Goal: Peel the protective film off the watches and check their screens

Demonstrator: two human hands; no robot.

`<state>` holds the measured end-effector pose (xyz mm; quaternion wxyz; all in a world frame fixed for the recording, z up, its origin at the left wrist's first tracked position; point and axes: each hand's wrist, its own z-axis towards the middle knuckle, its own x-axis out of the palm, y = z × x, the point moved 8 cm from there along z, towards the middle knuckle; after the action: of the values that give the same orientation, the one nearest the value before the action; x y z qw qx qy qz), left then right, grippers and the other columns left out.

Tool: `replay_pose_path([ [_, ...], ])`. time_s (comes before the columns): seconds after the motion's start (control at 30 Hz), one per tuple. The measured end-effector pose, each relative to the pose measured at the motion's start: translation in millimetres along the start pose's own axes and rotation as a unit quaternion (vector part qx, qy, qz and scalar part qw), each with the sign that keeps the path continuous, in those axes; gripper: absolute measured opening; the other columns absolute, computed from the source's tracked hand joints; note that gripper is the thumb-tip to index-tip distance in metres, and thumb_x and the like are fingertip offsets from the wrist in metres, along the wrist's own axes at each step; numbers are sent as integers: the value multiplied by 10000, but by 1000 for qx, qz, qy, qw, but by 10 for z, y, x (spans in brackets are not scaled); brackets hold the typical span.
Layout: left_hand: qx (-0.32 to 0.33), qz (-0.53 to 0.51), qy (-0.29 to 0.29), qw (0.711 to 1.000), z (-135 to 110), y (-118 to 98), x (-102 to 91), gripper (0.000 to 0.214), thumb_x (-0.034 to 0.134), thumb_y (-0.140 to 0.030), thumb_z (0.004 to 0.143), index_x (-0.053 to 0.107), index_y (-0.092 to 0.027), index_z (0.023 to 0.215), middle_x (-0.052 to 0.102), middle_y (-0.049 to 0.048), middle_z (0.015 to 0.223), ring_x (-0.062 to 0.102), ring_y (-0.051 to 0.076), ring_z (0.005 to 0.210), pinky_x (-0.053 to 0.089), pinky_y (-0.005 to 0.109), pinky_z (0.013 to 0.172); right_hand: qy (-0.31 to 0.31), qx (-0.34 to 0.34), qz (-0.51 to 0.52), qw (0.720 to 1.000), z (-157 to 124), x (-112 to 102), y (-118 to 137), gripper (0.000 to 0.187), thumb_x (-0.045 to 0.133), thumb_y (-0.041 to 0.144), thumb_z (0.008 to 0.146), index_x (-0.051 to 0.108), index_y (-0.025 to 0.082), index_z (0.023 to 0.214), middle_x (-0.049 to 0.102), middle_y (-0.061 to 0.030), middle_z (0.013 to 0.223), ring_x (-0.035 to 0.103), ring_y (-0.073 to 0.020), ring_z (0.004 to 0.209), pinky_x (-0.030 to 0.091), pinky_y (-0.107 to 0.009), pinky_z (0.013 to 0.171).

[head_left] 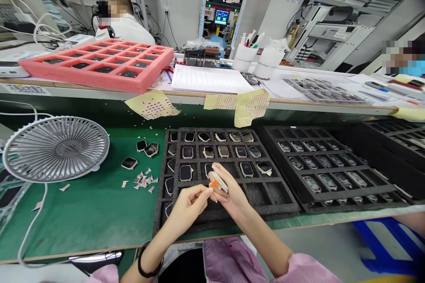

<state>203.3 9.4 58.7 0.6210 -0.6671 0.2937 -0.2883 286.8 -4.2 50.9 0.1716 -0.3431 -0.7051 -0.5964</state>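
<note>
In the head view, an orange tab is being pinched between thumb and forefinger of the left hand, while a narrow pale piece is being gripped in the fingers of the right hand. Both are being held touching each other above a black foam tray of smartwatch bodies. The tray's near edge is being approached by the forearms at the bench front. A green mat is being left open to the left, around scattered film scraps and a grey fan. A second tray is being kept just right. A white label on the far shelf edge is being shown too small to read.
</note>
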Motion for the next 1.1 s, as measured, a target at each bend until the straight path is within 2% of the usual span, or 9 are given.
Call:
replay_pose_path([
  [0.13, 18, 44, -38, 998, 29, -45, -46, 340, 534, -474, 836, 549, -166, 695, 559, -6, 650, 477, 110, 587, 390, 217, 568, -33, -47, -106, 993, -58, -8, -22, 267, 612, 427, 810, 474, 250, 955, 451, 110, 521, 259, -32, 345, 193, -124, 309],
  [0.3, 34, 85, -89, 992, -44, -106, -259, 349, 491, -452, 857, 483, -176, 643, 443, -41, 583, 389, 93, 530, 326, 204, 507, -72, -162, -276, 945, -46, -128, 293, 249, 520, 466, 856, 441, 259, 969, 464, 78, 635, 334, -63, 382, 253, -174, 326],
  [0.43, -4, 93, -138, 986, -173, -65, -681, 376, 503, -515, 834, 470, -186, 655, 347, -68, 546, 300, 79, 470, 259, 196, 452, -153, -248, -511, 809, 56, -387, 737, 180, 451, 389, 898, 475, 233, 985, 527, 14, 737, 505, -137, 585, 417, -250, 528],
  [0.57, -35, 145, -179, 972, -266, -23, -1046, 400, 466, -564, 834, 489, -195, 680, 309, -79, 516, 282, 84, 439, 244, 201, 443, -97, -222, -657, 714, 207, -475, 682, 106, 420, 292, 897, 500, 225, 912, 583, -35, 801, 576, -214, 764, 448, -359, 739],
  [0.67, -43, 277, -230, 932, -325, -26, -1298, 362, 472, -528, 829, 509, -199, 685, 402, -54, 531, 368, 106, 466, 287, 210, 488, -108, -247, -722, 637, 128, -528, 704, 118, 422, 273, 900, 528, 221, 893, 600, -91, 918, 566, -258, 901, 432, -406, 818],
  [0.8, -127, 427, -251, 859, -378, 113, -1592, 272, 445, -429, 845, 532, -211, 707, 517, -8, 527, 461, 164, 475, 307, 233, 506, -229, -233, -800, 504, -66, -806, 914, 159, 407, 278, 912, 528, 183, 950, 600, -135, 890, 566, -279, 844, 434, -403, 756],
  [0.87, -165, 459, -256, 835, -405, 186, -1709, 257, 426, -404, 856, 542, -210, 735, 555, 18, 549, 501, 194, 493, 309, 242, 503, -249, -199, -821, 473, -82, -963, 945, 147, 408, 263, 905, 524, 177, 935, 607, -129, 825, 574, -276, 795, 432, -393, 728],
  [0.97, -182, 447, -298, 824, -476, 212, -1831, 272, 400, -416, 871, 558, -195, 864, 613, 51, 645, 566, 231, 571, 349, 258, 527, -226, -178, -811, 510, -21, -1122, 912, 136, 436, 281, 883, 519, 178, 918, 611, -132, 841, 582, -286, 821, 434, -396, 739],
  [1.1, -86, 336, -318, 882, -480, 84, -1659, 318, 358, -420, 891, 556, -186, 978, 590, 25, 718, 555, 193, 617, 392, 257, 564, -173, -175, -696, 675, 47, -1182, 885, 137, 486, 335, 842, 535, 217, 891, 623, -80, 906, 579, -239, 780, 438, -369, 728],
])
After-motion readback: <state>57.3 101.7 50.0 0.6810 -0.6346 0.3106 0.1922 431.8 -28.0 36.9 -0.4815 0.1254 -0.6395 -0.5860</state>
